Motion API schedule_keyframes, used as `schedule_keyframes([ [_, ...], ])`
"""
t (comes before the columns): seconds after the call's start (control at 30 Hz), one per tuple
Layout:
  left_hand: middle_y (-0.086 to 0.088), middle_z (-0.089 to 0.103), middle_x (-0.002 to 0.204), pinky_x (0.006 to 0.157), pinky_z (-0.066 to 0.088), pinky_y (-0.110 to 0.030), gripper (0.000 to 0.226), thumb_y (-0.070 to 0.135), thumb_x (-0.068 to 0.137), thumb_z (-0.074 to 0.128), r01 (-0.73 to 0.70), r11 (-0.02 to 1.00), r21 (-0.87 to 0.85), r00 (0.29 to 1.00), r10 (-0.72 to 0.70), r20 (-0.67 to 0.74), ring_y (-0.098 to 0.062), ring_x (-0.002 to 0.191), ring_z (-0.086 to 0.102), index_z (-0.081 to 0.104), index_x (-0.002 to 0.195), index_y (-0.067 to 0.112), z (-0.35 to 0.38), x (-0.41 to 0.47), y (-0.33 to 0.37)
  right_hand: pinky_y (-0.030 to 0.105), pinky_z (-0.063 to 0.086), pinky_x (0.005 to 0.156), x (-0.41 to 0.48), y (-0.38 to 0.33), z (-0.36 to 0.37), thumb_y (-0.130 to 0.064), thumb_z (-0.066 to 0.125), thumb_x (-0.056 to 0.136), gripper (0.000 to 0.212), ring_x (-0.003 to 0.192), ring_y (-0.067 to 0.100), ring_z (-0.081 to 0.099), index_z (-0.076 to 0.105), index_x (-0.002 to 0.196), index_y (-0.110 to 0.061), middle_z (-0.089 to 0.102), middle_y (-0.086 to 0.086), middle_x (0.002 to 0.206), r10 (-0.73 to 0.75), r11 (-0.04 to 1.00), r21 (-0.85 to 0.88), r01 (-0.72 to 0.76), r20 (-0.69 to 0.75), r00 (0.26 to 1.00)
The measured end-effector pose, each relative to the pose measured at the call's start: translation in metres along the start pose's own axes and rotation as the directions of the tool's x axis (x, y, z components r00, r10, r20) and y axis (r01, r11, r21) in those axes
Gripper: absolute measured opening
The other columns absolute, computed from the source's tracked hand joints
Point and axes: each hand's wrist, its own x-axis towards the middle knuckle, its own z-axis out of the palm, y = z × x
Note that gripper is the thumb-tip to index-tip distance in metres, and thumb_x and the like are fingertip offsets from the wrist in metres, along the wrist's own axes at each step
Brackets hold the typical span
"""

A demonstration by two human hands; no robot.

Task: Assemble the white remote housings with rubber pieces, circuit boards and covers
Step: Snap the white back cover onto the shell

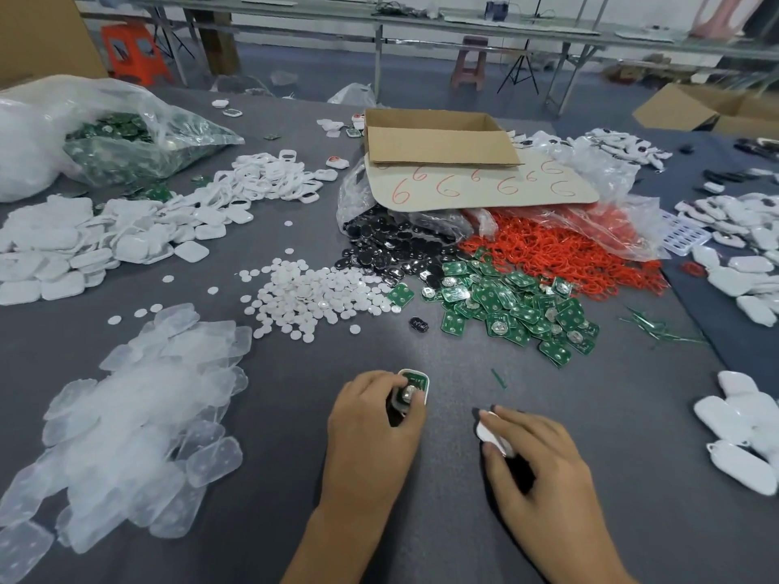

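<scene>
My left hand (371, 419) grips a white remote housing (415, 383) with a green circuit board seated in it, held low over the grey table (421, 520). My right hand (535, 453) pinches a white cover (489, 429) just to the right, fingers curled around it. Loose green circuit boards (514, 307) lie in a heap ahead of my hands. White round rubber discs (312, 297) are scattered left of that heap. Clear rubber pads (139, 415) pile up at the near left. White housing shells (97, 238) are heaped at the far left.
Black parts (392, 246) and red rings (560, 250) spill from plastic bags under a cardboard box (438, 141). A bag of green boards (122, 145) sits at the back left. Finished white remotes (746, 432) lie at the right edge. Green offcuts (657, 326) litter the right side.
</scene>
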Motion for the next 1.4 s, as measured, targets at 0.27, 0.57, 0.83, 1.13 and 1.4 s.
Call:
schedule_keyframes([
  [0.27, 0.015, 0.065, 0.091, 0.075, 0.053, -0.023, 0.008, 0.026, 0.084, 0.077, -0.033, 0.994, 0.099, 0.997, 0.026, 0.073, -0.004, 0.075, 0.061, 0.072, 0.08, 0.022, -0.008, 0.008, 0.002, 0.01, 0.036, 0.101, 0.0, 0.001, 0.0, -0.003, 0.079, 0.078, 0.039, 0.107, 0.016, 0.062, 0.077, 0.112, -0.021, 0.07, -0.008, 0.112, -0.007, 1.0, 0.018, 0.007, -0.007, 1.0],
  [0.57, 0.013, 0.06, 0.091, 0.079, 0.053, -0.028, 0.012, 0.031, 0.084, 0.075, 0.005, 0.991, 0.135, 0.989, -0.025, 0.147, -0.006, 0.079, 0.062, 0.07, 0.082, 0.02, -0.013, 0.013, 0.004, 0.012, 0.037, 0.101, -0.002, 0.007, 0.001, -0.008, 0.077, 0.081, 0.041, 0.113, 0.012, 0.059, 0.074, 0.117, -0.026, 0.067, -0.014, 0.116, -0.012, 1.0, 0.019, 0.012, 0.021, 1.0],
  [0.83, 0.012, 0.063, 0.091, 0.078, 0.051, -0.026, 0.01, 0.032, 0.084, 0.072, 0.045, 0.987, 0.153, 0.985, -0.069, 0.157, -0.007, 0.083, 0.062, 0.072, 0.088, 0.023, -0.012, 0.017, 0.008, 0.018, 0.04, 0.1, -0.002, 0.008, 0.002, -0.007, 0.077, 0.081, 0.041, 0.113, 0.011, 0.058, 0.074, 0.117, -0.026, 0.067, -0.015, 0.116, -0.012, 0.999, 0.03, 0.011, 0.017, 1.0],
  [1.13, 0.012, 0.063, 0.091, 0.08, 0.054, -0.031, 0.011, 0.034, 0.086, 0.071, 0.052, 0.988, 0.146, 0.984, -0.075, 0.159, -0.007, 0.084, 0.061, 0.071, 0.091, 0.024, -0.011, 0.018, 0.006, 0.006, 0.031, 0.101, -0.002, 0.007, 0.001, -0.008, 0.078, 0.081, 0.042, 0.114, 0.006, 0.056, 0.073, 0.118, -0.028, 0.066, -0.017, 0.116, 0.007, 1.0, 0.016, -0.007, 0.028, 1.0],
  [1.4, 0.013, 0.059, 0.111, 0.092, 0.039, -0.02, 0.059, 0.045, 0.08, 0.08, 0.038, 0.998, 0.045, 0.988, -0.045, 0.149, -0.008, 0.107, 0.048, 0.057, 0.132, 0.028, -0.009, 0.006, -0.006, 0.001, 0.038, 0.085, 0.001, 0.004, -0.009, -0.018, 0.08, 0.081, 0.046, 0.103, -0.004, 0.058, 0.065, 0.115, -0.045, 0.062, -0.028, 0.107, 0.167, 0.972, 0.15, -0.178, 0.082, 0.983],
])
